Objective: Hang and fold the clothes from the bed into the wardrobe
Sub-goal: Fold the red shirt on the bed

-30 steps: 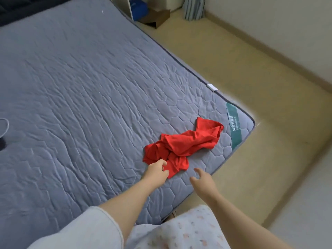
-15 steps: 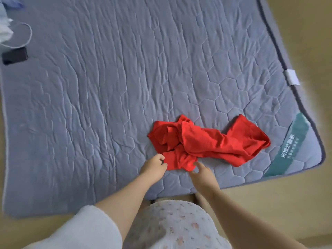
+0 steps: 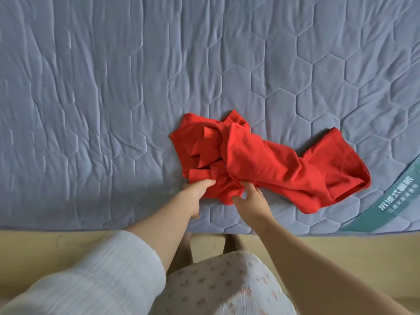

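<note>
Currently, at the lower left of the frame, tan floor (image 3: 45,242) borders the near edge of the grey quilted mattress (image 3: 91,98), and a pale sleeve (image 3: 102,269) covers the left forearm. The left hand (image 3: 195,196) reaches to frame centre and pinches the near left edge of the red garment (image 3: 261,160), beside a button placket. The garment lies crumpled on the mattress close to its near edge, extending from centre toward the right. The right hand (image 3: 252,201), just right of the left hand, has fingers spread and bent, with fingertips touching the garment's hem; whether it grips cannot be determined. A teal label (image 3: 397,201) occupies the mattress's lower right corner.
</note>
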Motion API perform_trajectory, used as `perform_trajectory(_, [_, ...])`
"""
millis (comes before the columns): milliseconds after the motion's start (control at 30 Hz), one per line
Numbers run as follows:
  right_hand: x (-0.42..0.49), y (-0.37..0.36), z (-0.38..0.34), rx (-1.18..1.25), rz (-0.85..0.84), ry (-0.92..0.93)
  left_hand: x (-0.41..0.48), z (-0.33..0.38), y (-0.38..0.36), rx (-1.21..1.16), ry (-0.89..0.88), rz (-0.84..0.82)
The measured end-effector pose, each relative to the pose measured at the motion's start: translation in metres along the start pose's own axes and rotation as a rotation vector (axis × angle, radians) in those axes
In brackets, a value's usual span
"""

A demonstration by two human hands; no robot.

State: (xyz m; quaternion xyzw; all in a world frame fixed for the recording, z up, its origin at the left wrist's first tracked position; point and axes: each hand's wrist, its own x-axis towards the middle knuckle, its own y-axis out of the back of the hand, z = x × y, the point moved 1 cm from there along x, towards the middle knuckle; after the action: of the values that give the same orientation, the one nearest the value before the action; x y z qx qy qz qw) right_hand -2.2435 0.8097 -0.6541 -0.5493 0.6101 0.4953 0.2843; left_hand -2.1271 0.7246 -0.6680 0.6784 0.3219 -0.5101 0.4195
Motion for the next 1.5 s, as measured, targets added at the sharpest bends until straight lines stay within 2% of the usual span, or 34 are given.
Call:
perform_trajectory(67, [-0.001,-0.002,0.000,0.033,0.019,0.003,-0.003,0.004,-0.001,-0.088,0.031,-0.061])
perform_trajectory(133, [-0.008,-0.002,-0.003,0.067,0.034,0.011,-0.014,0.008,-0.001,-0.161,-0.013,-0.072])
perform_trajectory(233, [-0.027,0.001,-0.013,0.118,0.054,0.031,-0.038,0.014,0.007,-0.244,-0.123,-0.067])
perform_trajectory(333, [-0.057,0.011,-0.030,0.143,0.095,0.062,-0.084,0.025,0.023,-0.227,-0.277,-0.031])
perform_trajectory(433, [-0.094,0.023,-0.056,0.114,0.152,0.134,-0.138,0.036,0.052,-0.064,-0.589,0.134])
perform_trajectory(600, [-0.169,0.048,-0.109,0.152,0.262,0.311,-0.238,0.039,0.101,0.169,-1.011,0.171])
perform_trajectory(733, [-0.221,0.076,-0.162,0.151,0.359,0.457,-0.319,0.044,0.139,0.350,-1.312,0.288])
perform_trajectory(867, [-0.270,0.105,-0.219,0.120,0.457,0.637,-0.403,0.047,0.179,0.450,-1.572,0.280])
perform_trajectory(967, [-0.298,0.116,-0.252,0.044,0.456,0.784,-0.450,0.047,0.196,0.630,-1.694,0.254])
perform_trajectory(1033, [-0.320,0.119,-0.270,-0.037,0.450,0.875,-0.480,0.041,0.210,0.689,-1.757,0.278])
perform_trajectory(1100, [-0.335,0.118,-0.285,-0.161,0.457,0.902,-0.505,0.036,0.224,0.650,-1.816,0.291])
perform_trajectory(1233, [-0.346,0.105,-0.298,-0.217,0.321,0.806,-0.545,0.023,0.255,0.438,-1.933,0.277])
perform_trajectory(1300, [-0.346,0.101,-0.299,-0.234,0.314,0.778,-0.560,0.019,0.270,0.388,-1.962,0.302])
perform_trajectory(1367, [-0.349,0.103,-0.302,-0.204,0.356,0.774,-0.569,0.019,0.284,0.444,-1.943,0.378])
perform_trajectory(1500, [-0.358,0.120,-0.318,-0.094,0.455,0.808,-0.566,0.028,0.310,0.751,-1.770,0.659])
